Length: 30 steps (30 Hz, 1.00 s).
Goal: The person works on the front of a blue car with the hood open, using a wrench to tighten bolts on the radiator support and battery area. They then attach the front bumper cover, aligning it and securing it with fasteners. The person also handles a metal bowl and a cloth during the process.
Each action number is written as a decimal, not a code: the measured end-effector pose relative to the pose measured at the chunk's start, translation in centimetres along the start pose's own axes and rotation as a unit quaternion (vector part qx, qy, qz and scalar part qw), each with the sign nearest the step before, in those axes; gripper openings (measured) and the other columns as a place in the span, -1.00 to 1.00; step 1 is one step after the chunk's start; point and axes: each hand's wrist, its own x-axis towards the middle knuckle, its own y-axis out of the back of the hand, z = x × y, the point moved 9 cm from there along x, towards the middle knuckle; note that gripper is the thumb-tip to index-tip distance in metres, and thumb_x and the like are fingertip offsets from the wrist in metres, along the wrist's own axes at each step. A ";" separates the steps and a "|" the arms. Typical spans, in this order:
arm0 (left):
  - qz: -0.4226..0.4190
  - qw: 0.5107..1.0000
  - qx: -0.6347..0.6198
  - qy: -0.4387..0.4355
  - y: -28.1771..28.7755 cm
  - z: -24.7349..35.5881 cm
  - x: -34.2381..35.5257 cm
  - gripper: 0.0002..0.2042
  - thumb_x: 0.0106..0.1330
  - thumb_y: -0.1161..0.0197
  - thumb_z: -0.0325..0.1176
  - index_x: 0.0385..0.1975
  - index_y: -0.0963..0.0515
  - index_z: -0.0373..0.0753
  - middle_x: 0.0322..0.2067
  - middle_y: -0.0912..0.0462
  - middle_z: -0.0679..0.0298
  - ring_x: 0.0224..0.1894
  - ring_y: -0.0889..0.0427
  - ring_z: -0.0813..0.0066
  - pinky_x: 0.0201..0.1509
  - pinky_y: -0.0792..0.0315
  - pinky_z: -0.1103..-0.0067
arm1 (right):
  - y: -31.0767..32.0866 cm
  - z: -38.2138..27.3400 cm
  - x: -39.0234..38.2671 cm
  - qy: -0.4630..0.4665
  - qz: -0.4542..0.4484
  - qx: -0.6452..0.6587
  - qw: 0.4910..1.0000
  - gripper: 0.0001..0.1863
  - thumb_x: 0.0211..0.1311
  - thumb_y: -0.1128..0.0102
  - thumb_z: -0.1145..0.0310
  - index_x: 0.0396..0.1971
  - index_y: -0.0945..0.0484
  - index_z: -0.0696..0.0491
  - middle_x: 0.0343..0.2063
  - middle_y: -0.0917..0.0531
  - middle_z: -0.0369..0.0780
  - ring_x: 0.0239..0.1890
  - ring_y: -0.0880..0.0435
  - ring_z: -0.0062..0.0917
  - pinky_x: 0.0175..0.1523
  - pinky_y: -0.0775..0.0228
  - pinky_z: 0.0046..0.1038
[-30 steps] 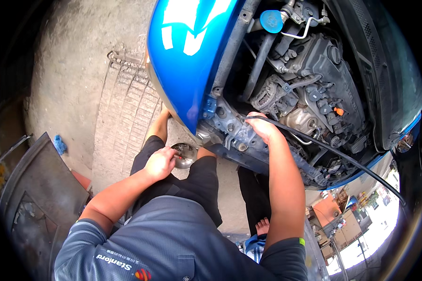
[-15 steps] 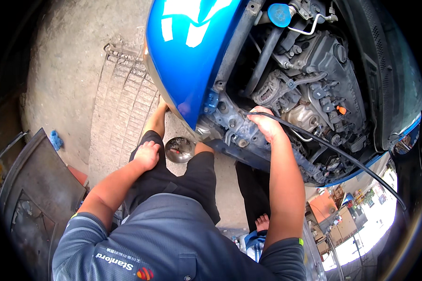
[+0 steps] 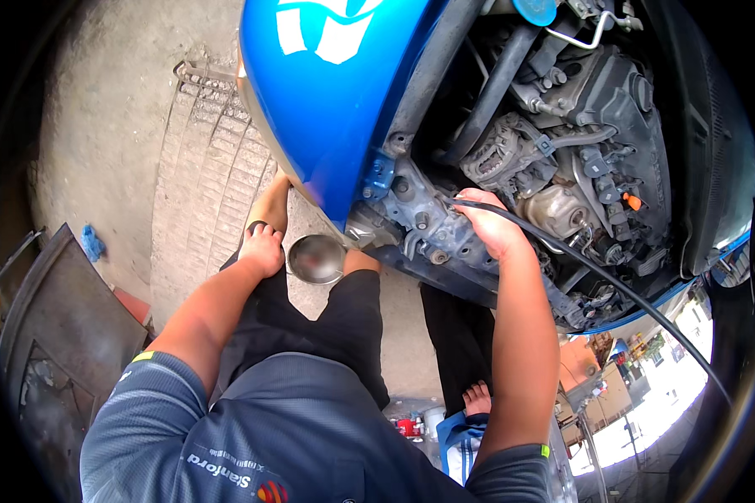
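My right hand is closed around the near end of a long, thin black strip or hose at the front edge of the car's engine bay. The strip runs from my fingers across the engine toward the lower right; its exact kind is unclear. Just beyond the hand lies the grimy engine. My left hand lies on my left knee with its fingers stretched out, holding nothing. Beside that knee, on the floor between my legs, is a round metal bowl with a blurred reddish thing inside.
The blue car bumper bulges in front of me. A dark panel leans at the left, near a blue scrap. At the right, another person's hand shows beside dark trousers.
My left hand has slid forward on my thigh to the knee. The view has shifted slightly. My right hand keeps its hold on the black strip.
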 end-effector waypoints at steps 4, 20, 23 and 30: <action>-0.009 1.000 0.019 -0.005 0.3 0.5 0.5 -0.63 0.29 -0.10 -0.22 0.04 -0.50 -0.23 0.08 -0.49 0.13 0.25 -0.35 0.19 0.32 -0.22 0.20 | -0.2 -0.5 -0.1 0.003 -0.023 0.011 1.000 -0.84 0.30 -0.15 0.33 -0.41 -0.46 0.08 -0.47 -0.46 -0.40 -0.34 -0.36 -0.67 -0.19 -0.25 -0.57; 0.018 1.000 -0.022 -0.001 0.9 0.1 1.3 -0.65 0.24 -0.10 -0.19 -0.08 -0.56 -0.25 0.02 -0.55 0.14 0.22 -0.41 0.23 0.32 -0.26 0.28 | 0.1 -1.1 -0.2 0.057 -0.020 0.092 0.994 -0.93 0.22 -0.26 0.49 -0.37 -0.54 0.13 -0.47 -0.51 -0.44 -0.37 -0.40 -0.77 -0.24 -0.26 -0.65; 0.024 0.999 -0.032 -0.004 1.3 0.1 1.4 -0.66 0.24 -0.09 -0.20 -0.09 -0.56 -0.26 0.01 -0.55 0.14 0.22 -0.42 0.22 0.31 -0.26 0.27 | 0.0 -1.1 -0.2 0.039 -0.020 0.115 0.992 -0.95 0.23 -0.25 0.50 -0.36 -0.55 0.12 -0.46 -0.51 -0.46 -0.39 -0.39 -0.81 -0.28 -0.22 -0.68; 0.009 0.997 -0.071 0.009 1.5 -0.2 1.3 -0.65 0.25 -0.09 -0.21 -0.06 -0.55 -0.26 0.03 -0.54 0.13 0.24 -0.39 0.22 0.34 -0.23 0.26 | -0.2 -0.8 0.0 0.029 -0.042 0.179 0.983 -0.89 0.19 -0.26 0.59 -0.29 -0.58 0.12 -0.42 -0.54 -0.47 -0.37 -0.43 -0.82 -0.25 -0.25 -0.73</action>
